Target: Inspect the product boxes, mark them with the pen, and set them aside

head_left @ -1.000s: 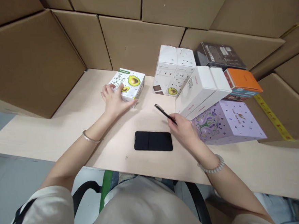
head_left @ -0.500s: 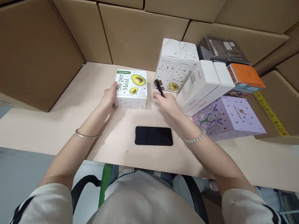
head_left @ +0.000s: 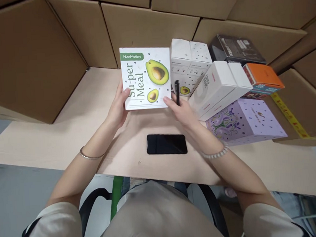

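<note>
A white Su-per Meal box [head_left: 140,98] with avocado pictures is raised off the table, its printed front tilted up toward me. My left hand [head_left: 117,108] grips its left side, thumb on the front. At the lower right corner, my right hand [head_left: 182,109] presses its thumb on the box, its other fingers mostly hidden. That same hand also holds a slim black pen [head_left: 177,92], pointing upward beside the box. Below, a black phone [head_left: 166,144] lies flat on the table, apart from both hands.
Right of the box stand white avocado boxes [head_left: 190,60], white power bank boxes [head_left: 212,87], a dark box [head_left: 236,50], an orange box [head_left: 264,75] and a purple box [head_left: 236,122]. Large cardboard boxes [head_left: 146,27] wall the back and sides of the table [head_left: 75,138].
The box has been lifted off the table and tipped so its front faces me. My right hand, previously apart with the pen, has come onto its right corner.
</note>
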Demonstrator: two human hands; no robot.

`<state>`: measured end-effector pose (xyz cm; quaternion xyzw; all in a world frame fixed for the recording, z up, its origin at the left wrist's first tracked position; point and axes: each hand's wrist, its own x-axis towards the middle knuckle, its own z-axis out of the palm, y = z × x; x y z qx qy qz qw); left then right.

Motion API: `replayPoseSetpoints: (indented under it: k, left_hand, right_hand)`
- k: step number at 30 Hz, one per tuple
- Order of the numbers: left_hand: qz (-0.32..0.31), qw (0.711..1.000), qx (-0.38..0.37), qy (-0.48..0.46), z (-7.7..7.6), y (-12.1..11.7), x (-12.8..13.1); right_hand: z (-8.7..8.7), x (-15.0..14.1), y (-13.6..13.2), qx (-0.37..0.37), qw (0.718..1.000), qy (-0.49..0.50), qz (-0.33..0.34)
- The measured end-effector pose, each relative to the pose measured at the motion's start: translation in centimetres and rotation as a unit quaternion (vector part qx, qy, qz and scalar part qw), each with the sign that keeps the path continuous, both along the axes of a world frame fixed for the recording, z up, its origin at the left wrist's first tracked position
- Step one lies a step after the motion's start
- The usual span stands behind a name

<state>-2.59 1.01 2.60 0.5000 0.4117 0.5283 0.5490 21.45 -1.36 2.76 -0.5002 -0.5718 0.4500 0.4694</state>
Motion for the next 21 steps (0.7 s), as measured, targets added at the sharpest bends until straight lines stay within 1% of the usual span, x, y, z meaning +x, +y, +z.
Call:
replayPoseSetpoints:
  k: [2, 4, 7, 11, 12, 14, 18, 19, 21]
  left_hand:
    - [-0.047, 0.997, 0.014, -0.052, -0.4, -0.3, 0.5]
    - [-0.095, 0.992, 0.017, -0.086, -1.2, -0.5, 1.0]
    - [-0.135, 0.987, 0.016, -0.09, -2.1, -0.8, 1.4]
    - [-0.158, 0.984, 0.007, -0.078, -2.6, -1.1, 1.6]
    - [-0.154, 0.985, 0.012, -0.074, -2.6, -1.1, 1.7]
    - [-0.125, 0.989, 0.031, -0.067, -2.7, -1.3, 2.0]
    - [-0.036, 0.995, 0.083, -0.05, -3.0, -1.4, 2.3]
    - [-0.014, 0.994, 0.102, -0.034, -3.2, -1.4, 2.2]
    - [0.025, 0.988, 0.149, 0.025, -3.5, -1.2, 1.8]
  right_hand:
    - [0.1, 1.7, -0.8, -0.001, 0.997, 0.073, -0.003]
    - [-0.5, 3.2, -1.7, -0.008, 0.993, 0.119, -0.017]
    - [-1.8, 4.7, -3.1, -0.024, 0.992, 0.124, -0.021]
    - [-3.2, 5.1, -4.2, -0.037, 0.992, 0.119, -0.023]
    - [-3.4, 5.0, -4.3, -0.035, 0.992, 0.115, -0.023]
    - [-3.6, 4.9, -4.3, -0.031, 0.995, 0.092, -0.035]
    - [-3.9, 4.9, -4.3, -0.009, 0.992, 0.017, -0.123]
    - [-4.0, 5.0, -4.5, -0.001, 0.991, 0.005, -0.133]
    - [-3.9, 5.0, -5.0, 0.015, 0.992, -0.011, -0.122]
